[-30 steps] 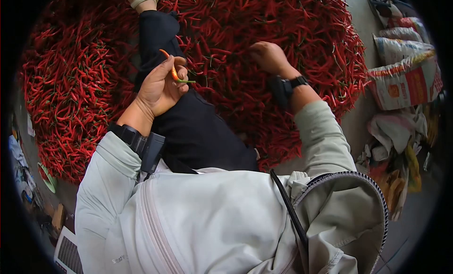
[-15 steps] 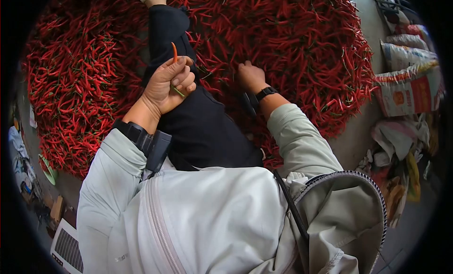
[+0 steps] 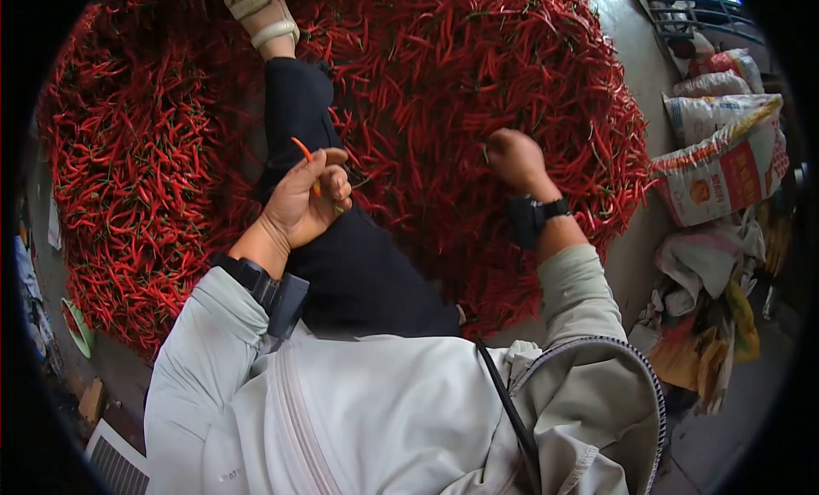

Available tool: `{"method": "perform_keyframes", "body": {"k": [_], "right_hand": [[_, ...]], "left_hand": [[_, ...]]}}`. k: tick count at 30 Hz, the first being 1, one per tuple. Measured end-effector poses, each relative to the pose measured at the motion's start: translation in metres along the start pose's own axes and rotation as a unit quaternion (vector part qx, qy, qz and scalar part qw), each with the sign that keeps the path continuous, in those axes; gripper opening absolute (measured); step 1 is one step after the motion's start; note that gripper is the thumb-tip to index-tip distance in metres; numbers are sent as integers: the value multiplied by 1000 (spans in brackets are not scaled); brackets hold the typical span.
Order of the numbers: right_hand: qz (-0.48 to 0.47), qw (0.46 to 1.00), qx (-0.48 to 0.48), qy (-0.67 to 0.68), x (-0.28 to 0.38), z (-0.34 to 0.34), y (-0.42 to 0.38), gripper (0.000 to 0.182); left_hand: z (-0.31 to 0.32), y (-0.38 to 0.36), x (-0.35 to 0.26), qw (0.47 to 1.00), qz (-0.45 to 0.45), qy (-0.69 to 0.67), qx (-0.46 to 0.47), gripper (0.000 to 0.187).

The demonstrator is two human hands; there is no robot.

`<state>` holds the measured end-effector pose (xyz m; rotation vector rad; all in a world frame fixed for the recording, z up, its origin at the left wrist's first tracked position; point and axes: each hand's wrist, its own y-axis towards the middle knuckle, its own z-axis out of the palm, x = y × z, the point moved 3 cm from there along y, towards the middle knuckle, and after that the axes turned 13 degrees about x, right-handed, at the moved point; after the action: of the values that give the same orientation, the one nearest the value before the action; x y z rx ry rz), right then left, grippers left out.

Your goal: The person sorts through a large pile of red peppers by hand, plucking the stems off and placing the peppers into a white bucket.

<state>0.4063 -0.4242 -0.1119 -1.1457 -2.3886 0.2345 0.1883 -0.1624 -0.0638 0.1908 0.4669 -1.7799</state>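
Observation:
My left hand (image 3: 303,201) is closed over my dark-trousered leg, gripping a chili pepper (image 3: 301,150). An orange-red tip of it pokes up past the thumb. More red, and a bit of green stem, shows between the curled fingers. Over the right-hand part of a broad heap of red chili peppers (image 3: 426,94), my right hand (image 3: 518,164) has its fingers bent together. Something small and greenish shows at its fingertips, too blurred to make out. Both wrists carry black bands with a device.
My sandalled foot (image 3: 260,13) and leg (image 3: 367,273) lie across the peppers. Printed sacks (image 3: 721,167) and crumpled cloths (image 3: 704,260) stand at the right. A green-rimmed item (image 3: 77,327) lies on the floor at the left, above a white vented panel (image 3: 118,461).
My right hand has moved right from down among the peppers. My left hand sits lower in view, its fingers slightly looser around the chili pepper. The view has shifted, showing more of my foot.

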Motion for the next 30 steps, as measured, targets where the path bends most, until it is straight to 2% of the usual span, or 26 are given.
{"method": "perform_keyframes", "body": {"k": [1,2,3,5,6,8,9,13,15,17,21,23,26,27,29,30], "right_hand": [[14,995,-50,-84,-3,-23,15,24],[9,985,-139,-106,-11,-37,30,34],[46,975,-175,-128,-14,-49,45,52],[184,976,-98,-57,-22,-54,73,75],[224,972,-53,-38,-18,-53,80,80],[278,960,16,-32,-2,-48,94,89],[267,963,4,-43,7,-44,98,75],[144,959,44,-238,21,-7,94,33],[113,969,53,-213,21,3,75,24],[74,957,109,-259,11,10,54,29],[64,955,94,-275,-4,-10,-2,30],[87,951,78,-286,-17,-23,-24,31],[176,922,57,-339,-39,-49,-39,40],[231,912,121,-316,-22,-75,-45,44],[215,919,18,-331,-17,-95,-46,51],[230,920,37,-316,-7,-104,-38,55]], "left_hand": [[0,0,0,1000,-4,-1,-7,27],[-1,1,0,1000,-3,1,-5,27],[-1,0,0,1000,2,5,-1,27],[1,1,0,1000,0,-6,-2,26],[3,1,1,999,11,-44,-11,26],[3,2,0,1000,6,-26,-11,26],[2,1,1,1000,-5,-11,-17,26],[3,-1,-1,1000,-1,-9,-18,26],[6,-3,-2,1000,-2,-9,-22,26],[7,-6,-4,1000,2,-1,-24,26],[5,-5,-1,1000,-3,-19,-12,26],[7,-2,-1,999,10,-26,-19,26],[4,0,1,1000,5,-29,-8,26],[3,0,1,1000,2,-24,1,27],[3,2,2,1000,2,-26,13,27],[4,2,2,999,5,-27,25,28]]}}
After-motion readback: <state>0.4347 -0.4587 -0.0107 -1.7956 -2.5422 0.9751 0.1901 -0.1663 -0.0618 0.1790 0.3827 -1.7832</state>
